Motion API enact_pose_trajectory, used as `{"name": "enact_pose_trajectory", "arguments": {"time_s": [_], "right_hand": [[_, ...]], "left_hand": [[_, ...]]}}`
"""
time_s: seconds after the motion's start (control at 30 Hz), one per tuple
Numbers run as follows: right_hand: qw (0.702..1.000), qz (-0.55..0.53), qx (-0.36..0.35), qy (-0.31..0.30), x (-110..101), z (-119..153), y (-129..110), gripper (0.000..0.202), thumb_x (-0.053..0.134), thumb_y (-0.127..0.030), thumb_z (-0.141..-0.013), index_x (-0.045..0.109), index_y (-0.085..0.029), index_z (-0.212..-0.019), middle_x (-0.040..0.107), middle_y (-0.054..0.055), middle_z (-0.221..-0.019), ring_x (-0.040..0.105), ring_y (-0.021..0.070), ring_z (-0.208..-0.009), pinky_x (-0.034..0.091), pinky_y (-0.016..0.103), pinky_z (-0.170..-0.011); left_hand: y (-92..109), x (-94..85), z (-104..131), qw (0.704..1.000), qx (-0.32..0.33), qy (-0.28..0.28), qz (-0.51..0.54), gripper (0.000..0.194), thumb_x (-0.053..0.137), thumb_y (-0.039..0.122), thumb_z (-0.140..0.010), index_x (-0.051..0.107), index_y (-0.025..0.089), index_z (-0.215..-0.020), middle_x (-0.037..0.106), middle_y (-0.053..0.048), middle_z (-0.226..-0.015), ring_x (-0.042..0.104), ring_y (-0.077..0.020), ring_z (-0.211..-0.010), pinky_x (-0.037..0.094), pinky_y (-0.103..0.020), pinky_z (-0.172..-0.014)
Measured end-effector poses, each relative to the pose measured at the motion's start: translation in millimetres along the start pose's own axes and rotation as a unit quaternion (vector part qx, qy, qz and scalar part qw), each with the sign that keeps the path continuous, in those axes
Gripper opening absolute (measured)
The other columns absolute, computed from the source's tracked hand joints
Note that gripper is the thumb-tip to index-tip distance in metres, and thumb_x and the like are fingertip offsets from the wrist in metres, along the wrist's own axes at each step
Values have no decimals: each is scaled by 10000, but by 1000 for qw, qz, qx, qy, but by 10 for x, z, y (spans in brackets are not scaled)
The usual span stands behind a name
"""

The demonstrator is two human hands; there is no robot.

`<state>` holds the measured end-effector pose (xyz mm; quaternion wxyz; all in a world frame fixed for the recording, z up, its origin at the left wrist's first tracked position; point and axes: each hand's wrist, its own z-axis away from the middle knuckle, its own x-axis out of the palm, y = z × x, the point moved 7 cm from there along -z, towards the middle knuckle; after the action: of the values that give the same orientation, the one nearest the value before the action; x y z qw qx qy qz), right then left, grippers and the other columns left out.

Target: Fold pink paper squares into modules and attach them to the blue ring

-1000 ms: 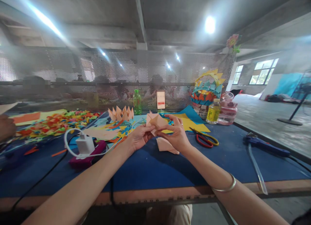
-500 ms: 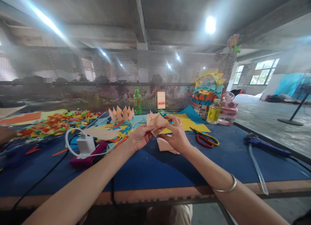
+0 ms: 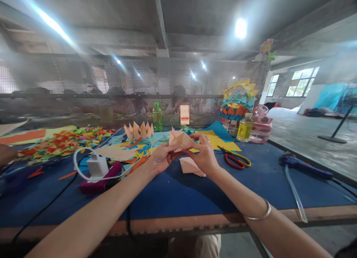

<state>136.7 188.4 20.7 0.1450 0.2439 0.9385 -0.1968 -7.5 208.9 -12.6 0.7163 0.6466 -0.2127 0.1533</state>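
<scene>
Between both hands, above the blue table mat, is a folded peach paper [image 3: 180, 139] with a pointed tip at its upper left. My left hand [image 3: 161, 158] pinches its lower left side, thumb on top. My right hand [image 3: 204, 153] grips its right edge between thumb and fingers; some fingertips are hidden behind the paper. Just below the hands, a small stack of peach paper pieces [image 3: 192, 166] lies on the mat. Beyond my left hand stands a ring of peach folded paper points [image 3: 138, 131].
Scissors [image 3: 235, 158] and a blue glue gun [image 3: 305, 166] lie to the right. A white charger [image 3: 97, 166] sits on a purple power strip [image 3: 93, 186] at left, near many colourful paper scraps [image 3: 72, 141]. Bottles [image 3: 245, 128] stand behind; another person's hand [image 3: 7, 154] shows far left.
My right hand has shifted onto the right edge of the peach paper, and the paper has turned and spread wider. My left hand keeps its hold.
</scene>
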Motion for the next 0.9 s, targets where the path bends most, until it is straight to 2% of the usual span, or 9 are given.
{"name": "enact_pose_trajectory", "arguments": {"time_s": [0.13,0.27,0.47,0.6,0.73,0.9], "right_hand": [[1000,12,-2,10,-19,-8,-15,78,716,-295,-828,747,-258,-766,594,72,-1056,530,235,-943,482,414,-844],[1000,20,0,12,-17,-12,-30,93,703,-292,-834,726,-238,-761,591,80,-1028,540,232,-916,478,411,-841],[999,24,20,10,-12,-12,-42,125,678,-266,-832,679,-224,-714,580,83,-998,560,245,-976,463,427,-901],[999,20,33,13,-6,-8,-27,124,659,-243,-821,658,-216,-699,574,87,-987,564,247,-979,468,413,-880],[999,17,34,14,-4,-9,-22,115,659,-231,-813,651,-214,-699,580,86,-968,565,248,-983,457,416,-901],[999,6,38,10,1,-9,-20,126,640,-227,-824,639,-212,-699,591,76,-936,563,244,-988,453,415,-906]], "left_hand": [[21,-31,-20,1000,10,10,5,181,589,-61,-801,709,71,-824,753,-69,-751,706,-132,-619,591,-196,-640],[8,-10,-11,1000,4,-5,6,206,553,-70,-818,713,58,-833,755,-81,-742,714,-140,-645,591,-203,-665],[-12,34,13,1000,-7,-26,9,220,517,-65,-847,712,37,-849,756,-100,-763,722,-148,-671,597,-221,-708],[-5,57,38,999,-11,-29,13,218,514,-51,-860,716,31,-860,755,-103,-762,717,-138,-654,599,-209,-694],[-3,79,44,999,2,-35,7,208,558,-90,-816,720,40,-813,751,-82,-740,713,-126,-654,594,-184,-689],[-21,73,9,999,24,-42,-6,183,645,-97,-756,728,34,-853,760,-100,-821,718,-143,-704,598,-192,-701]]}}
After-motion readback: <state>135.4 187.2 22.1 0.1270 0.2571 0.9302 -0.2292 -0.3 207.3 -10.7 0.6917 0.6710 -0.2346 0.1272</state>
